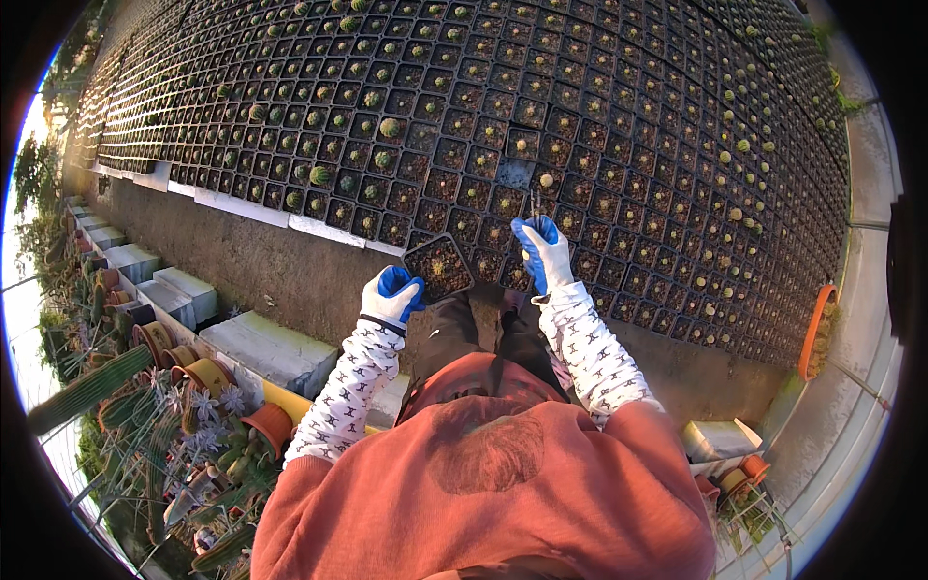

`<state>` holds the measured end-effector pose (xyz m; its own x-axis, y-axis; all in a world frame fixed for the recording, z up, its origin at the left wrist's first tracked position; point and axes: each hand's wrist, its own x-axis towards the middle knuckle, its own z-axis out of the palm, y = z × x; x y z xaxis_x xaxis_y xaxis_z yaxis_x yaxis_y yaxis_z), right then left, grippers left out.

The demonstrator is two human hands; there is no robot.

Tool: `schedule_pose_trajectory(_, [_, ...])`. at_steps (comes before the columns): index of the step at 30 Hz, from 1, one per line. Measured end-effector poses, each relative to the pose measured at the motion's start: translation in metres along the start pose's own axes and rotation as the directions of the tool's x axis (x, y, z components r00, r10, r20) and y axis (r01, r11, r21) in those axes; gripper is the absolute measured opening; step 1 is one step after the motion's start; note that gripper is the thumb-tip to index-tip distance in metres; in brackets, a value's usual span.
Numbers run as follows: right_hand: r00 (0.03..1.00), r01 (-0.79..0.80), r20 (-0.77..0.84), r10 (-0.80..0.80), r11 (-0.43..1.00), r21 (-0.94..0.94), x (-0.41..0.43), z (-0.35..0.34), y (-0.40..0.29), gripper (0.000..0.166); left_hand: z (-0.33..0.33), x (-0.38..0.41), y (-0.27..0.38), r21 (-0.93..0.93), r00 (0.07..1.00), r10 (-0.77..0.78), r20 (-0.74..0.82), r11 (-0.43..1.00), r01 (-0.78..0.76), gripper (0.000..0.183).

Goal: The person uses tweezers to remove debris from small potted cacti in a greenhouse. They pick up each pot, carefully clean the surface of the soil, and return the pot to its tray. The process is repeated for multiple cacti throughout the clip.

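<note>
My left hand, in a white glove with blue-coated fingers, grips the near left corner of a square black plastic pot. The pot is raised and turned at an angle to the rows. A small yellowish-green cactus sits in its brown gravel. In a matching glove, my right hand is closed around thin dark tweezers. Their tips point away from me, just short of a pale round cactus. Beside that cactus is a potless grey gap in the rows.
Rows of potted small cacti spread in front of me. To the left, beyond a dirt path, lie concrete blocks and a columnar cactus leaning outward among terracotta pots. An orange oblong planter stands at the right edge.
</note>
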<state>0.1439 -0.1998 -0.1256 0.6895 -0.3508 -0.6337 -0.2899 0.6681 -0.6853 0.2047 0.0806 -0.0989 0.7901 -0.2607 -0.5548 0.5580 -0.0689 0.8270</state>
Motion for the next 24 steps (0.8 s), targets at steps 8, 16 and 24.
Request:
schedule_pose_trajectory(8, [0.956,-0.149,-0.236,0.172,0.983,0.111,0.164,-0.043,0.066,0.037,-0.057,0.039,0.004,0.035,0.995,-0.037,-0.091,0.999,0.040,0.012])
schedule_pose_trajectory(16, [0.760,-0.316,-0.580,0.293,0.947,0.065,0.283,-0.046,0.101,0.029,-0.094,0.042,-0.023,0.029,0.989,-0.112,-0.098,0.993,0.115,0.017])
schedule_pose_trajectory(24, [0.653,-0.379,-0.706,0.276,0.925,0.012,0.337,-0.059,0.119,0.035,-0.096,0.038,-0.030,-0.003,0.971,-0.201,-0.131,0.979,0.202,0.015])
